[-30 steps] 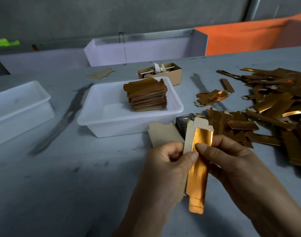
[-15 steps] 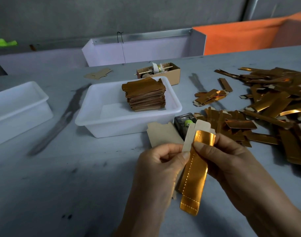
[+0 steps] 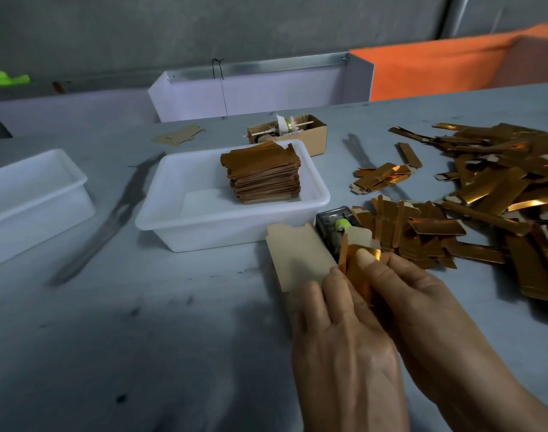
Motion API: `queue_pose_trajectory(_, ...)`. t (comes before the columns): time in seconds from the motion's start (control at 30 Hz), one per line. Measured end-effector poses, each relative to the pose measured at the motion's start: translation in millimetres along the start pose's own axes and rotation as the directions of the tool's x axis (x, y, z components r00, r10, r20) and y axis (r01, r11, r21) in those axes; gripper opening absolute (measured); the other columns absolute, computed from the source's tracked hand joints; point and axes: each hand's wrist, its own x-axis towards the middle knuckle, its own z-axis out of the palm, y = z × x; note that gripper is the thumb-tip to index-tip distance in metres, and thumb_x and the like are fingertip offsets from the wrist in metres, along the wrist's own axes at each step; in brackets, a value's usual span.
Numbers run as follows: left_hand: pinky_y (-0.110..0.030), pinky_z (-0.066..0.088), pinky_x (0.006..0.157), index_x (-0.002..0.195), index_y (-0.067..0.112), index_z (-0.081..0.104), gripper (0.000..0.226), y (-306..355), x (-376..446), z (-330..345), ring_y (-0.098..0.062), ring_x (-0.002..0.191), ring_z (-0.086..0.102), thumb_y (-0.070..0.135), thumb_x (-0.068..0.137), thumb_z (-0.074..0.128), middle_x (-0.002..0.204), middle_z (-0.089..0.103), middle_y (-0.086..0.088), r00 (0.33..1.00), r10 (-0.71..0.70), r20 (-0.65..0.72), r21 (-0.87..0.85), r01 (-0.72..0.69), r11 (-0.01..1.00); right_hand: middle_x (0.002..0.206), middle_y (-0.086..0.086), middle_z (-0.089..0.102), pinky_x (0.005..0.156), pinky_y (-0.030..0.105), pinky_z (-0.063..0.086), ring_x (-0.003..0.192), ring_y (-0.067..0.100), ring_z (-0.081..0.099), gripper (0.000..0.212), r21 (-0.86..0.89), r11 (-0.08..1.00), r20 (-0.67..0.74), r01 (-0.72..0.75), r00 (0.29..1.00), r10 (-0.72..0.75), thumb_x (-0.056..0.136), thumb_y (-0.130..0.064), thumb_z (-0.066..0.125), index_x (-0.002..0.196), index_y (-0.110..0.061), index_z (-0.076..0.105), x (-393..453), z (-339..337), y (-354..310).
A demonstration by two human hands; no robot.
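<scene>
Gold sleeve [image 3: 350,264] lower now, dispenser [image 3: 328,226] behind

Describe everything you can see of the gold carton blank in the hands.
The gold carton blank is shiny foil-faced card, partly folded, with a plain beige tab at its far end. It is held low over the table, and the hands cover most of it. The right hand pinches it, thumb on the gold face. The left hand presses its left side with straight fingers. Its near end is hidden.
</scene>
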Motion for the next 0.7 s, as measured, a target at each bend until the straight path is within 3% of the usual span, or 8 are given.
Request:
queue_pose_trajectory(0.13, -0.022, 0.049, 0.043, 0.083, 0.005, 0.078, 0.039, 4, -13, 2, -0.018, 0.063, 0.065, 0.016, 0.073, 0.042, 0.074, 0.065, -0.003, 0.986, 0.060, 0.158, -0.109, -0.043, 0.993, 0.082, 0.009, 0.070, 0.069, 0.033, 0.056, 0.079, 0.021, 0.069, 0.036, -0.109, 0.994, -0.055, -0.014, 0.998, 0.008, 0.061, -0.038, 0.069, 0.088, -0.015, 0.068, 2, -3, 3)
queue_pose_trajectory(0.2, -0.020, 0.050, 0.052, 0.103, 0.015, 0.076, 0.031, -2, -18, 2, -0.015, 0.076, 0.066, 0.020, 0.077, 0.059, 0.087, 0.063, 0.000, 0.994, 0.090, 0.056, -0.165, -0.079, 0.983, 0.081, 0.017, 0.067, 0.071, 0.036, 0.056, 0.080, 0.026, 0.068, 0.037, -0.092, 0.995, -0.078, -0.025, 0.997, 0.018, 0.063, -0.033, 0.066, 0.089, -0.007, 0.067, 4, -6, 4)
queue_pose_trajectory(0.27, -0.010, 0.045, 0.074, 0.130, 0.037, 0.055, 0.047, -5, -22, 4, -0.006, 0.104, 0.056, 0.029, 0.085, 0.065, 0.114, 0.048, 0.013, 0.997, 0.065, 0.050, -0.327, -0.045, 0.944, 0.070, 0.014, 0.065, 0.063, 0.030, 0.053, 0.069, 0.021, 0.066, 0.031, -0.036, 0.998, -0.060, -0.050, 0.997, 0.047, 0.065, -0.031, 0.065, 0.084, -0.006, 0.066, 5, -9, 2)
queue_pose_trajectory(0.3, -0.005, 0.042, 0.077, 0.127, 0.042, 0.052, 0.040, -12, -20, 3, 0.000, 0.107, 0.053, 0.033, 0.089, 0.061, 0.114, 0.046, 0.021, 0.996, -0.060, 0.070, -0.471, 0.086, 0.878, 0.064, 0.010, 0.063, 0.060, 0.026, 0.051, 0.062, 0.018, 0.064, 0.025, -0.012, 0.998, -0.042, -0.065, 0.997, 0.064, 0.066, -0.030, 0.065, 0.081, -0.009, 0.065, 5, -10, 0)
queue_pose_trajectory(0.37, -0.009, 0.048, 0.067, 0.101, 0.033, 0.064, 0.016, -27, -14, -2, 0.003, 0.086, 0.062, 0.037, 0.085, 0.066, 0.096, 0.064, 0.016, 0.948, -0.178, 0.263, -0.734, 0.316, 0.601, 0.059, 0.004, 0.058, 0.059, 0.025, 0.050, 0.056, 0.014, 0.061, 0.019, 0.018, 0.997, -0.002, -0.081, 0.997, 0.081, 0.068, -0.029, 0.065, 0.078, -0.013, 0.065, 6, -13, -2)
queue_pose_trajectory(0.43, -0.016, 0.046, 0.056, 0.082, 0.024, 0.069, 0.023, -40, -11, -7, 0.001, 0.059, 0.060, 0.046, 0.075, 0.070, 0.067, 0.065, 0.010, 0.912, -0.052, 0.408, -0.831, 0.394, 0.394, 0.058, 0.003, 0.056, 0.056, 0.024, 0.051, 0.055, 0.013, 0.060, 0.014, 0.049, 0.995, 0.026, -0.084, 0.996, 0.083, 0.069, -0.028, 0.065, 0.074, -0.015, 0.067, 8, -16, -5)
queue_pose_trajectory(0.53, -0.022, 0.041, 0.053, 0.076, 0.023, 0.067, 0.034, -45, -10, -13, -0.003, 0.049, 0.049, 0.056, 0.071, 0.060, 0.052, 0.054, 0.007, 0.927, 0.076, 0.367, -0.855, 0.304, 0.420, 0.062, 0.003, 0.058, 0.054, 0.021, 0.051, 0.056, 0.013, 0.060, 0.011, 0.091, 0.992, 0.078, -0.082, 0.994, 0.075, 0.072, -0.028, 0.065, 0.068, -0.021, 0.072, 10, -17, -8)
queue_pose_trajectory(0.7, -0.015, 0.042, 0.050, 0.068, 0.026, 0.059, 0.023, -37, -14, -9, -0.002, 0.060, 0.056, 0.036, 0.088, 0.061, 0.062, 0.056, 0.007, 0.992, -0.064, 0.107, -0.771, 0.124, 0.624, 0.060, 0.002, 0.061, 0.051, 0.019, 0.050, 0.052, 0.012, 0.060, 0.017, 0.071, 0.994, 0.059, -0.087, 0.995, 0.082, 0.073, -0.029, 0.063, 0.075, -0.014, 0.071, 15, -22, -8)
